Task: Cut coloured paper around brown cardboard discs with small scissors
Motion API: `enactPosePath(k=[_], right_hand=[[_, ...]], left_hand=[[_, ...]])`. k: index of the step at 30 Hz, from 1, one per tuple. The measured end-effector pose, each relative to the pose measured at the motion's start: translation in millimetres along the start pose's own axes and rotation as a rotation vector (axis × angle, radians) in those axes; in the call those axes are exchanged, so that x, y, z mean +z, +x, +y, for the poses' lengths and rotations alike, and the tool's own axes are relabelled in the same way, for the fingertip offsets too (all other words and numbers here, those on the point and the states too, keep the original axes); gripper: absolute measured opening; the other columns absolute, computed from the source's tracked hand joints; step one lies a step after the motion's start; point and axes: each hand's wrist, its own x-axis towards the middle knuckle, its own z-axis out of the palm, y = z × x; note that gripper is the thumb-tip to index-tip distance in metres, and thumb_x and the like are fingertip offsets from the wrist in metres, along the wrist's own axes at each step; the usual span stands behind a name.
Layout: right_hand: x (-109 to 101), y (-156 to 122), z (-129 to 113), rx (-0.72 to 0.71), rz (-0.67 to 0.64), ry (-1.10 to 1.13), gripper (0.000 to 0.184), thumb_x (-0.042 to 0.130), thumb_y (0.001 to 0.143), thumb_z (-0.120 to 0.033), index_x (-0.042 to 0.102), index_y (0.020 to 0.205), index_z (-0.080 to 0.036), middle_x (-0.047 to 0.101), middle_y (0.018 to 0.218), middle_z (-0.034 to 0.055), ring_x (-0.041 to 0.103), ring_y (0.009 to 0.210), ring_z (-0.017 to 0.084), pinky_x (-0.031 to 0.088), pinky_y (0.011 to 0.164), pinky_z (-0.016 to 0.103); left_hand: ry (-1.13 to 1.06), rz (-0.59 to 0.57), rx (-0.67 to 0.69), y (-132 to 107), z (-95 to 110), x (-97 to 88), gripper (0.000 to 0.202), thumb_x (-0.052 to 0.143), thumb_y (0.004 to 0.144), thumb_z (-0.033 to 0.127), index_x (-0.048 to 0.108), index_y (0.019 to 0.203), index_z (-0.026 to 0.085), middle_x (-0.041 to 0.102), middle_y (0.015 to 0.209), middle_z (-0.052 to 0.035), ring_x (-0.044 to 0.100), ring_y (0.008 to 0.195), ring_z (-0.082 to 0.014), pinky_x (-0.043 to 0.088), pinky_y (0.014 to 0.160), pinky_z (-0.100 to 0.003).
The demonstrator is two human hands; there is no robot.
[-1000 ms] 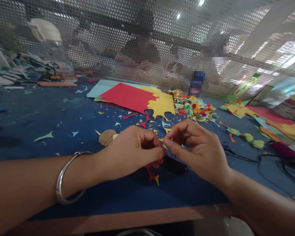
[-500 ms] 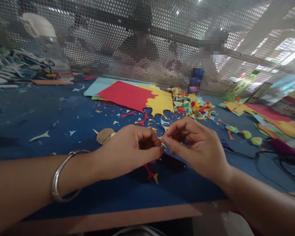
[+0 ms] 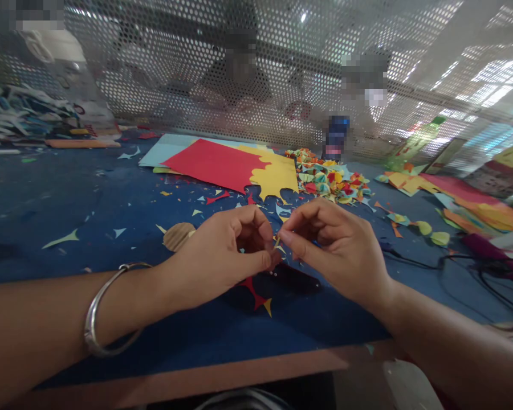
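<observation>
My left hand (image 3: 226, 247), with a silver bangle at its wrist, has its fingers curled and its thumb pressed in. Whatever lies in that pinch is hidden. Facing it, my right hand (image 3: 337, 250) pinches a thin yellowish sliver (image 3: 277, 242) between thumb and forefinger; its lower end points toward the left fingertips. Beneath the hands lies a dark glossy object (image 3: 299, 279), its kind unclear. Partly behind my left hand is a round brown corrugated cardboard disc (image 3: 177, 236). A red paper scrap (image 3: 254, 293) lies below the fingers.
Red paper (image 3: 214, 162) and scalloped yellow paper (image 3: 277, 173) lie on light-blue sheets. Beside them is a pile of small folded paper pieces (image 3: 333, 179). A clear bottle (image 3: 83, 94) stands left, a green-capped one (image 3: 416, 142) right. Black cables (image 3: 436, 265) run at right. Behind a perforated screen sit people.
The view has shifted slightly, moving most things a little left. Both hands stay facing each other, their fingertips slightly farther apart, and the thin sliver shows more plainly.
</observation>
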Motion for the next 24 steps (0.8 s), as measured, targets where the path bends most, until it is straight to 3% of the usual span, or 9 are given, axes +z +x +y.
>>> enactPosePath(k=[5,10,18,24], right_hand=[[1,1,0,0.009,-0.010,-0.026,0.008,0.070,0.088,-0.014,0.064,0.089,-0.019,0.065,0.075,-0.0044,0.059,0.058,0.005,0.046,0.051,0.017],[1,1,1,0.010,-0.010,-0.018,0.007,0.070,0.088,-0.016,0.064,0.089,-0.019,0.064,0.075,-0.0044,0.059,0.056,0.005,0.046,0.050,0.017],[-6,7,-2,0.040,0.139,-0.009,0.009,0.070,0.090,-0.022,0.062,0.088,-0.019,0.066,0.070,-0.0031,0.061,0.052,0.008,0.049,0.048,0.021],[-18,14,2,0.044,0.242,-0.003,0.010,0.070,0.091,-0.026,0.061,0.089,-0.021,0.071,0.077,-0.0004,0.062,0.054,0.010,0.051,0.048,0.024]], left_hand=[[-0.045,0.072,0.005,0,-1,-0.8,0.030,0.081,0.073,0.021,0.054,0.085,0.019,0.066,0.076,0.0048,0.062,0.067,-0.0099,0.048,0.060,-0.020],[-0.066,0.065,-0.040,1,-1,-0.9,0.030,0.082,0.070,0.013,0.055,0.080,0.018,0.064,0.067,0.0061,0.060,0.062,-0.0083,0.046,0.058,-0.018],[-0.159,0.089,-0.137,1,-1,-3.0,0.031,0.083,0.075,0.022,0.061,0.097,0.017,0.070,0.067,0.0023,0.067,0.065,-0.0117,0.047,0.059,-0.019],[-0.230,0.253,-0.092,7,0,-14.0,0.027,0.084,0.073,0.025,0.071,0.095,0.017,0.071,0.082,0.0006,0.066,0.072,-0.0108,0.047,0.060,-0.020]])
